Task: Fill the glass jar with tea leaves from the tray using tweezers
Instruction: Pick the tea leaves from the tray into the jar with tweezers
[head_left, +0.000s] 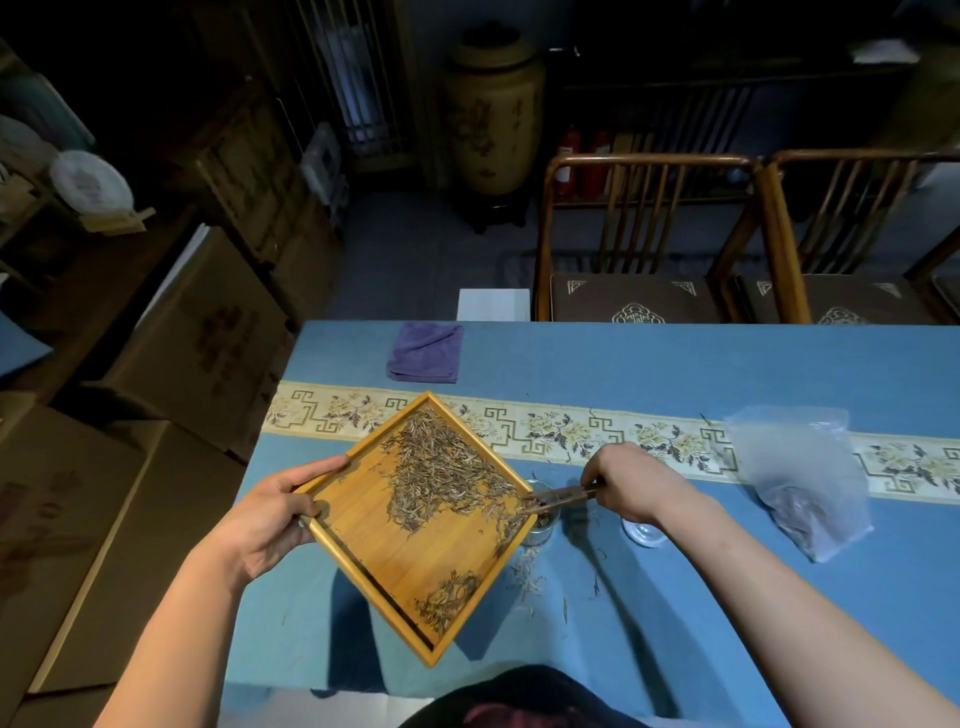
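Wooden tray (395, 545): square, honey-coloured bamboo with a raised rim, held off the table (675, 364) over its left part and turned diamond-wise, one corner toward the person. Tea leaves (447, 473): long, thin, grey-green and brown, heaped in the far half of the tray and trailing to its right corner; a smaller clump lies near the corner closest to the person. Left hand (270, 514): grips the tray's left corner, thumb pressed on the rim's top, fingers curled beneath. Right hand (631, 486): fingers pressed together, pinching the rear end of the tweezers (558, 500). Tweezers: dark brown, slender, tips at the tray's right corner among the trailing leaves, directly over the glass jar (540, 525); whether the tips grip any leaf cannot be told. Glass jar: small, clear, standing on the table partly hidden under the tray's right corner, some leaves visible inside. Loose leaves (527, 577): scattered on the blue cloth just on the near side of the jar. Glass lid (644, 532): clear, round, lying beneath the right wrist. Plastic bag (800, 478): translucent, with dark leaves at its bottom, toward the table's right edge. Purple cloth (426, 352): folded, near the far left corner.
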